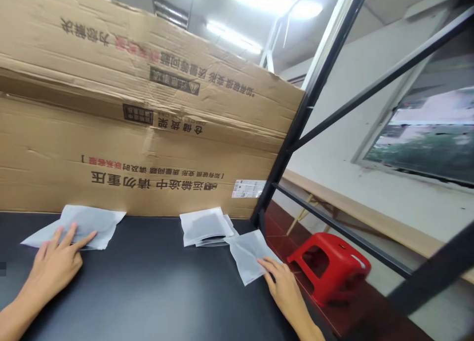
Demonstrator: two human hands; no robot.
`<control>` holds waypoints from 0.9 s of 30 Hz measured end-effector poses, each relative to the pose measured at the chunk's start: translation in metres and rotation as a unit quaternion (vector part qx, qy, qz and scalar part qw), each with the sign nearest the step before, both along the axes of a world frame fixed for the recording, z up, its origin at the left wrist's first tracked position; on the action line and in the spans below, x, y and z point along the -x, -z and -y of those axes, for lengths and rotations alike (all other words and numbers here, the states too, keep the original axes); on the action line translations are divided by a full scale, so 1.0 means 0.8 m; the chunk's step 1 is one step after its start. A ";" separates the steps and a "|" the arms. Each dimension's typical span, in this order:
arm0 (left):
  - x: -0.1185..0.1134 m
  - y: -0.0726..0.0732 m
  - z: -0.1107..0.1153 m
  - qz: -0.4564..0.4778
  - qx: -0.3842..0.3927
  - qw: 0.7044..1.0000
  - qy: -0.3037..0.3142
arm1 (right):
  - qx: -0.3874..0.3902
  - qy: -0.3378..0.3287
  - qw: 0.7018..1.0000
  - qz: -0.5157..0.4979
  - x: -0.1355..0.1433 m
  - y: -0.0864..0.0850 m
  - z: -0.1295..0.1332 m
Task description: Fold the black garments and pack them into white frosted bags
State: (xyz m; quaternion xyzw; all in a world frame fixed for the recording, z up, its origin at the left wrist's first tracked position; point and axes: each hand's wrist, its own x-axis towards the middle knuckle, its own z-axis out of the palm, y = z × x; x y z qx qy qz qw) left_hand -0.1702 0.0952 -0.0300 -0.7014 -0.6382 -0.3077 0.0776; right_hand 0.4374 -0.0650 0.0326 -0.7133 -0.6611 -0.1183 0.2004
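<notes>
My left hand (55, 262) lies with its fingers spread on top of several overlapping translucent white pouches (89, 220) at the left of the black tabletop. At the right, my right hand (283, 284) has its fingers on the near right edge of a single white pouch (246, 257), with the thumb close under that edge. This pouch lies tilted, and its upper corner meets a small stack of similar white pouches (203, 226). Something flat and greyish shows faintly through the top pouch of that stack.
A large cardboard sheet (177, 148) with upside-down print stands along the back of the black tabletop (155, 286). Dark metal shelf posts and braces (277, 173) rise at the right. Beyond them are a red plastic stool (333, 267) and a long wooden bench (370, 212).
</notes>
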 end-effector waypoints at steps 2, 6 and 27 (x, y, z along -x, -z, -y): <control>-0.019 -0.012 0.012 0.016 -0.032 0.998 0.041 | -0.044 -0.049 0.998 -0.020 0.019 -0.015 0.003; -0.107 -0.052 0.062 0.097 -0.011 0.971 0.219 | -0.130 -0.149 0.977 -0.080 0.100 -0.042 -0.006; -0.159 -0.056 0.021 0.354 0.124 0.884 0.278 | -0.028 -0.343 0.935 -0.085 0.313 -0.046 -0.117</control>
